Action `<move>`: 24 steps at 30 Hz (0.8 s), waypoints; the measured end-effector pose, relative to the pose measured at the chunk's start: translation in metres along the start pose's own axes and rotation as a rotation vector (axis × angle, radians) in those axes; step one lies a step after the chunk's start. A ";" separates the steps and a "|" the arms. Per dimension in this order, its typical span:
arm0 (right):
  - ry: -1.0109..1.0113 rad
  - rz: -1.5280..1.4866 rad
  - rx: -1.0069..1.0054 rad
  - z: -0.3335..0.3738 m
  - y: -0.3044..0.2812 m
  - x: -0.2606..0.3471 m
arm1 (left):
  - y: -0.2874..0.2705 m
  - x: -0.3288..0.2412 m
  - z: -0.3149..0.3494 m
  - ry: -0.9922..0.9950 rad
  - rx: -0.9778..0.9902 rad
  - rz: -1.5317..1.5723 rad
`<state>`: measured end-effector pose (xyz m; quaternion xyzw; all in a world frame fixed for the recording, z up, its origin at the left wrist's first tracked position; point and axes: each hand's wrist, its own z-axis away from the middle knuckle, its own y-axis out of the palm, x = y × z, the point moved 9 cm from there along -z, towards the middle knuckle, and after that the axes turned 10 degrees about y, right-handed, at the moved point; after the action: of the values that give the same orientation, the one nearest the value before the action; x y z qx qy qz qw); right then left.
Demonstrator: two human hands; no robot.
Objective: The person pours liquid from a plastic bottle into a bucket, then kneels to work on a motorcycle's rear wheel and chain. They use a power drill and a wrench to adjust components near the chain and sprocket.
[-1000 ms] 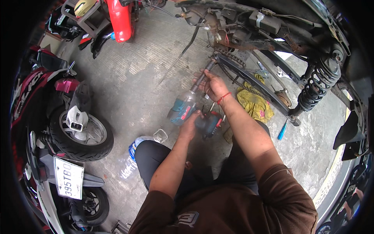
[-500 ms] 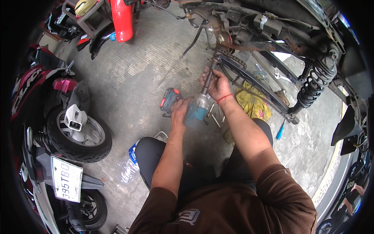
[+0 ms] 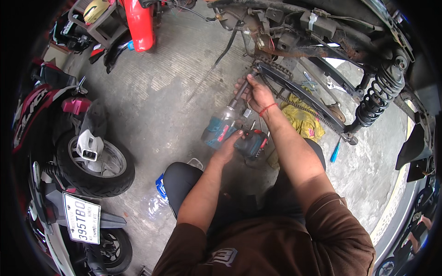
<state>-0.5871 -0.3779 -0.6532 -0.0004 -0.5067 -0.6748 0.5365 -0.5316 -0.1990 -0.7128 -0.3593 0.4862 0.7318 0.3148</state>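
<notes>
My left hand (image 3: 226, 150) is closed round the grip of a teal cordless impact wrench (image 3: 215, 131), whose battery lies to the right of the hand. From its metal nose a long dark socket extension (image 3: 239, 97) runs up toward the pivot end of a black swingarm (image 3: 301, 95). My right hand (image 3: 260, 95) has its fingers and thumb round the upper part of this extension, close to the swingarm. Whether the tip sits on a bolt is hard to make out. A chain (image 3: 317, 118) hangs along the swingarm.
A yellow cloth (image 3: 301, 120), a wrench (image 3: 338, 87) and a blue-handled screwdriver (image 3: 335, 151) lie on the concrete at the right. The motorcycle frame (image 3: 294, 43) and a black coil shock absorber (image 3: 375, 103) stand beyond. To the left are a parked scooter's wheel (image 3: 120, 177) and a plastic bottle (image 3: 159, 204).
The impact wrench has turned about its length, its battery swinging from the left side to the right. My left hand has turned with it, and my right hand has slid slightly up the extension.
</notes>
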 end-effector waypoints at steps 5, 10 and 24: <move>-0.059 0.006 -0.138 -0.001 -0.002 0.005 | 0.001 -0.017 -0.002 0.119 0.001 -0.158; -0.076 -0.101 -0.109 0.000 -0.002 0.003 | -0.011 -0.025 -0.006 0.227 -0.120 -0.417; -0.516 1.784 -0.869 0.109 -0.051 0.172 | 0.008 -0.006 -0.003 0.149 -0.115 0.114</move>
<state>-0.7567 -0.4325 -0.5413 -0.7167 -0.1338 -0.1348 0.6711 -0.5338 -0.2046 -0.7047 -0.4019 0.4852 0.7464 0.2144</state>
